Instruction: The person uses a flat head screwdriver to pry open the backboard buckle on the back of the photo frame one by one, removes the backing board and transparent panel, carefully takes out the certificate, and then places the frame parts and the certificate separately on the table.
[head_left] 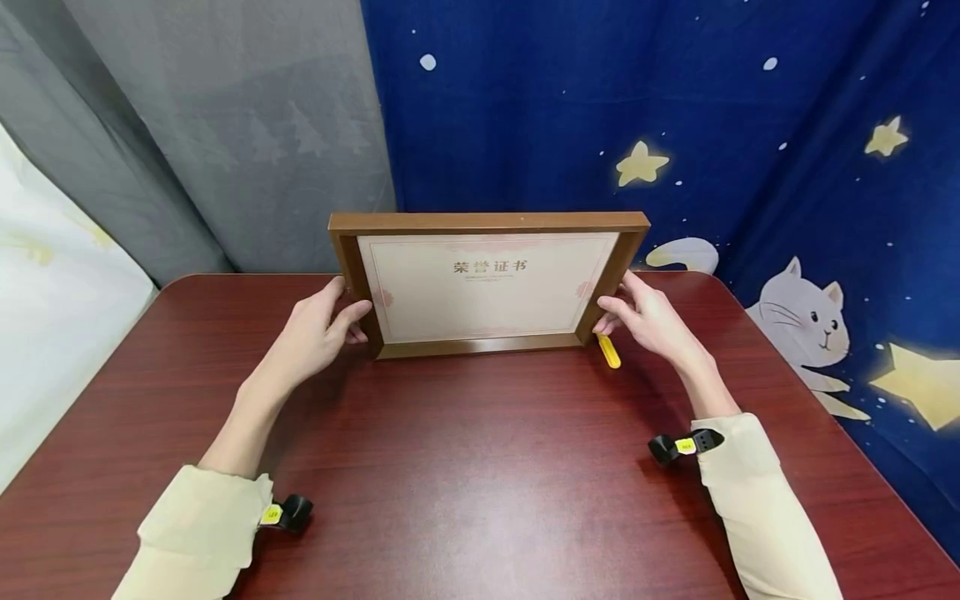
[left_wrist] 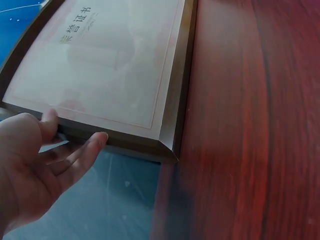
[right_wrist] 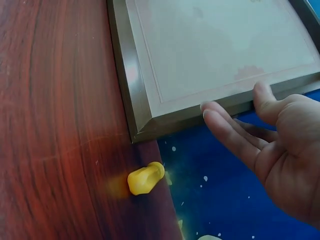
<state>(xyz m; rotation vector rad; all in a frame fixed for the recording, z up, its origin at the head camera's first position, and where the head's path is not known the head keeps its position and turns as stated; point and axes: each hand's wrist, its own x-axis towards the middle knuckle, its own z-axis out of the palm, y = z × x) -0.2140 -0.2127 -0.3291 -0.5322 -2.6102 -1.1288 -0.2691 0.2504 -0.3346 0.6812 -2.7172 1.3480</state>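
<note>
A brown picture frame (head_left: 489, 222) stands on its long lower edge near the back of the table, its face towards me. Behind its front lies a pale certificate (head_left: 487, 300) with a line of Chinese characters near the top. My left hand (head_left: 318, 321) holds the frame's left side, the thumb on the front face. On the opposite side my right hand (head_left: 648, 315) grips it in the same way, thumb in front. In both wrist views the left hand (left_wrist: 42, 165) and right hand (right_wrist: 270, 145) are at the side rails; parts of some fingers are hidden.
A yellow handle-like object (head_left: 609, 352) lies on the table by the frame's lower right corner; its far end is hidden. The dark red wooden table (head_left: 465, 467) stretches towards me. Grey (head_left: 225, 108) and blue starry curtains (head_left: 525, 125) hang behind it.
</note>
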